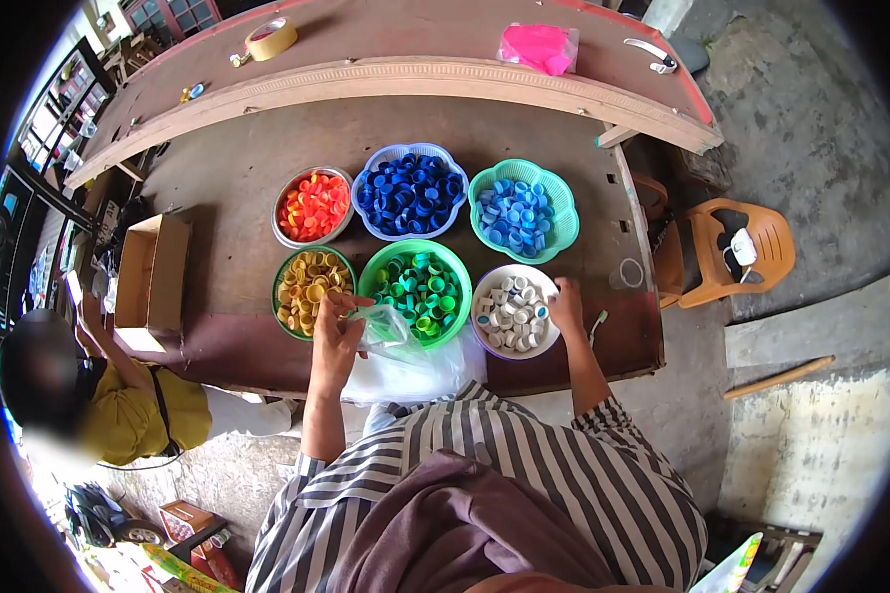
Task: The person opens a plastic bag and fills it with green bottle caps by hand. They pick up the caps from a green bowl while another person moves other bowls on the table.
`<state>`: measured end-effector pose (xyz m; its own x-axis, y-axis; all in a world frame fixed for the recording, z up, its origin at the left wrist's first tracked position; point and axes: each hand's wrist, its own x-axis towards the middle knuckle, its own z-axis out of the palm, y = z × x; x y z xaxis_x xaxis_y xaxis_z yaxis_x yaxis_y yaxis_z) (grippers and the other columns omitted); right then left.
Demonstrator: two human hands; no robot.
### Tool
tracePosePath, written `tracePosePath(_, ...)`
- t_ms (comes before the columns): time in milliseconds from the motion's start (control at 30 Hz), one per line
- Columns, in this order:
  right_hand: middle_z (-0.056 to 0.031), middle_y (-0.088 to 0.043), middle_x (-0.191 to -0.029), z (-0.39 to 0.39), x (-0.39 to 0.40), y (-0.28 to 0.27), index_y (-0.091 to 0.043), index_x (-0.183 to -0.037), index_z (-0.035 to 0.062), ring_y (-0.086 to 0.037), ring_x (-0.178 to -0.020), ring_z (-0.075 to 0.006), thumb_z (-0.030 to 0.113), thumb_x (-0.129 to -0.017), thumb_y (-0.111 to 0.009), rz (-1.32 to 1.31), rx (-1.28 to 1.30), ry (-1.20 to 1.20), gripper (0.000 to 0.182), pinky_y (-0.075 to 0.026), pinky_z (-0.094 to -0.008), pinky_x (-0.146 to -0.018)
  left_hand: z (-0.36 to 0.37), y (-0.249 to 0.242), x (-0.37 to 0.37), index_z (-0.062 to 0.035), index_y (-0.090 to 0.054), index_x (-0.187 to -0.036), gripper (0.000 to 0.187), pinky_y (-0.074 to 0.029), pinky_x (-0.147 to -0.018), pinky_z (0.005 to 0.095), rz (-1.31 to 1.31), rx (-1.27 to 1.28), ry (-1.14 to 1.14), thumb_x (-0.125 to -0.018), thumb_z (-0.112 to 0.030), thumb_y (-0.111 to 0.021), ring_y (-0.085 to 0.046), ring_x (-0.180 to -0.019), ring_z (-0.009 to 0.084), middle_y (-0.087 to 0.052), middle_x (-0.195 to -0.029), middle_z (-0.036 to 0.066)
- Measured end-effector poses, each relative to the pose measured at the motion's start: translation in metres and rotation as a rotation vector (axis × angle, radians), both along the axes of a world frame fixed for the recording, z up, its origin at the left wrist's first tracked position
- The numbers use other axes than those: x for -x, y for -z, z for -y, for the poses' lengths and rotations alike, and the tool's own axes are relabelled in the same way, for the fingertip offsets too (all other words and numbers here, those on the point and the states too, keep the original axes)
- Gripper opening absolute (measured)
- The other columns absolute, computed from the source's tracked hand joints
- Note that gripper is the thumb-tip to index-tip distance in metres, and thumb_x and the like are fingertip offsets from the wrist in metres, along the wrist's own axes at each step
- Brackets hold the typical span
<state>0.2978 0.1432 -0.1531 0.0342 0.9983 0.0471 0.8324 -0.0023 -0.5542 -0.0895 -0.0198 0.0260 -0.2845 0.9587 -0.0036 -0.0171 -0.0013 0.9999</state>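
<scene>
My left hand (pixel 336 341) pinches the edge of a clear plastic bag (pixel 386 328), which hangs over the front rim of the green basket of green caps (pixel 420 296). My right hand (pixel 567 308) is at the right rim of the white bowl (pixel 479 336) of white caps (pixel 512 314); its fingertips are too small to make out clearly. More clear plastic bags (pixel 415 374) lie at the table's front edge. Yellow caps (pixel 307 287) fill a bowl left of the green basket. Behind stand containers of red-orange caps (pixel 312 207), dark blue caps (pixel 410 190) and light blue caps (pixel 514 217).
A cardboard box (pixel 153 272) stands on the left, near a person in a yellow top (pixel 138 415). A raised shelf (pixel 396 79) holds tape (pixel 271 40) and a pink packet (pixel 539 47). A clear cup (pixel 626 274) is at the right; beyond it stands an orange chair (pixel 737 242).
</scene>
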Motion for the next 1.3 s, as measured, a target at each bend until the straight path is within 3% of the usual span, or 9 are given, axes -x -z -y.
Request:
tracePosePath(167, -0.0192, -0.055, -0.116, 0.005, 0.015, -0.020, -0.058, -0.117, 0.0054, -0.054, -0.109, -0.0363, 0.003, -0.078, -0.067, -0.009, -0.112, -0.137, 0.041, -0.044, -0.0425, -0.094, -0.016, -0.012, -0.020, 0.0007, -0.055, -0.081, 0.014, -0.047, -0.045, 0.0226, -0.245, -0.106, -0.024, -0.079, 0.010, -0.044, -0.058, -0.061, 0.0117, -0.060, -0.107, 0.014)
tracePosePath(333, -0.0111, -0.056, -0.115, 0.027, 0.103, -0.133, -0.066, -0.105, 0.0074, -0.052, -0.110, -0.0318, 0.001, -0.080, -0.066, -0.418, -0.317, -0.630, 0.027, -0.044, -0.0391, -0.092, -0.038, -0.016, -0.045, 0.0006, -0.070, -0.098, 0.029, -0.055, -0.053, 0.0250, -0.413, -0.039, 0.089, -0.085, 0.008, -0.045, -0.066, -0.071, 0.0165, -0.066, -0.106, 0.011)
tracePosePath(400, -0.0100, -0.056, -0.116, 0.045, 0.136, -0.168, -0.068, -0.097, 0.0061, -0.052, -0.109, -0.0304, 0.005, -0.079, -0.069, -0.565, -0.207, -0.707, 0.018, -0.043, -0.0398, -0.093, -0.048, -0.015, -0.056, 0.0004, -0.070, -0.101, 0.031, -0.055, -0.053, 0.0263, -0.452, -0.018, 0.100, -0.084, 0.008, -0.045, -0.066, -0.070, 0.0166, -0.066, -0.103, 0.011)
tracePosePath(467, -0.0088, -0.055, -0.117, 0.046, 0.153, -0.177, -0.069, -0.090, 0.0044, -0.051, -0.110, -0.0297, 0.010, -0.079, -0.071, -0.341, -0.378, -0.835, 0.013, -0.042, -0.0398, -0.093, -0.055, -0.013, -0.060, 0.0011, -0.069, -0.105, 0.033, -0.055, -0.052, 0.0273, -0.469, -0.025, 0.121, -0.083, 0.008, -0.045, -0.066, -0.068, 0.0175, -0.065, -0.107, 0.012)
tracePosePath(667, -0.0080, -0.057, -0.117, 0.033, 0.164, -0.176, -0.073, -0.097, 0.0070, -0.045, -0.118, -0.0292, 0.028, -0.068, -0.080, 0.155, -0.311, -0.728, 0.037, -0.036, -0.0460, -0.098, -0.070, 0.002, -0.061, 0.0029, -0.064, -0.115, 0.045, -0.053, -0.062, 0.0330, -0.612, -0.107, 0.108, -0.074, 0.009, -0.048, -0.066, -0.061, 0.0258, -0.061, -0.115, 0.018)
tracePosePath(800, -0.0100, -0.058, -0.115, -0.002, 0.153, -0.170, -0.069, -0.101, 0.0087, -0.057, -0.106, -0.0285, 0.020, -0.075, -0.079, -0.555, -0.186, -0.798, 0.030, -0.046, -0.0379, -0.091, -0.072, -0.006, -0.044, 0.0013, -0.059, -0.124, 0.052, -0.053, -0.054, 0.0280, -0.513, -0.013, 0.126, -0.075, 0.010, -0.046, -0.064, -0.064, 0.0157, -0.056, -0.124, 0.014)
tracePosePath(1100, -0.0101, -0.061, -0.104, -0.025, 0.077, -0.111, -0.064, -0.102, 0.0043, -0.064, -0.093, -0.0205, 0.007, -0.086, -0.068, -0.559, 0.098, -0.399, 0.017, -0.054, -0.0321, -0.079, -0.055, -0.053, 0.031, -0.0033, -0.060, -0.126, 0.050, -0.051, -0.056, 0.0180, -0.258, -0.137, -0.261, -0.080, 0.013, -0.049, -0.059, -0.084, 0.0078, -0.053, -0.129, 0.008)
tracePosePath(1200, -0.0121, -0.061, -0.103, -0.021, 0.081, -0.089, -0.064, -0.103, 0.0043, -0.065, -0.090, -0.0219, 0.006, -0.086, -0.067, -0.476, 0.148, -0.414, 0.017, -0.055, -0.0321, -0.076, -0.052, -0.053, 0.044, 0.0000, -0.058, -0.128, 0.051, -0.053, -0.081, 0.0246, -0.286, -0.270, -0.310, -0.079, 0.014, -0.053, -0.060, -0.100, 0.0137, -0.052, -0.130, 0.010)
tracePosePath(1300, -0.0129, -0.061, -0.099, -0.021, 0.090, -0.072, -0.065, -0.102, 0.0063, -0.064, -0.084, -0.0245, 0.003, -0.083, -0.067, -0.424, 0.055, -0.401, 0.019, -0.054, -0.0324, -0.071, -0.048, -0.057, 0.041, 0.0015, -0.057, -0.128, 0.051, -0.049, -0.091, 0.0270, -0.241, -0.250, -0.377, -0.079, 0.015, -0.055, -0.058, -0.109, 0.0163, -0.051, -0.130, 0.011)
